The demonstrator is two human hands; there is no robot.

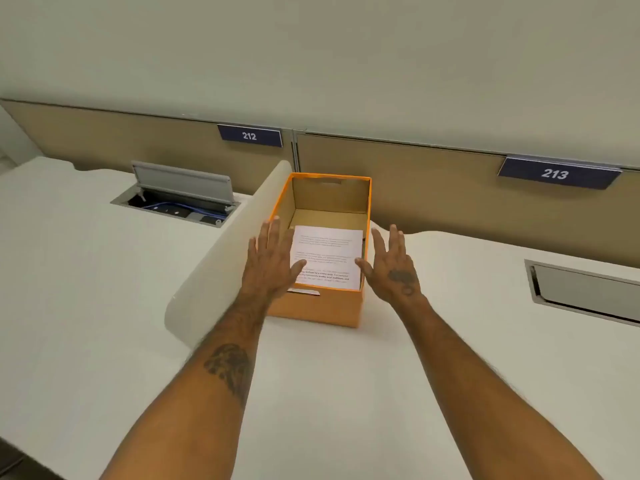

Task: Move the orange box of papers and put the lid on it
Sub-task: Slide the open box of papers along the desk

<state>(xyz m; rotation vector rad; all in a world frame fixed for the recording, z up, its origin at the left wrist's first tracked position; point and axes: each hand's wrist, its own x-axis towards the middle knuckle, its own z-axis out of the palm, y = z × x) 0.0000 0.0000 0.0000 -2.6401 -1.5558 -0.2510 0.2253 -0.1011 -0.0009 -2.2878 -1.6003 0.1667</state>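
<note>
we see the orange box (317, 308) on the tabletop (346, 393) — papers (327, 256) inside, left hand (272, 263) and right hand (393, 266) spread flat beside it, perhaps touching

white desk (329, 393) with an orange box (318, 308) sitting on it, right against a pale divider (221, 251); open cable hatch (180, 195) on the left side; closed hatch (585, 292) on the right

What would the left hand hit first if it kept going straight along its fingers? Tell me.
Probably the orange box: the left hand points along its left wall, beside the white divider. Depth is unclear; it may already touch.
</note>
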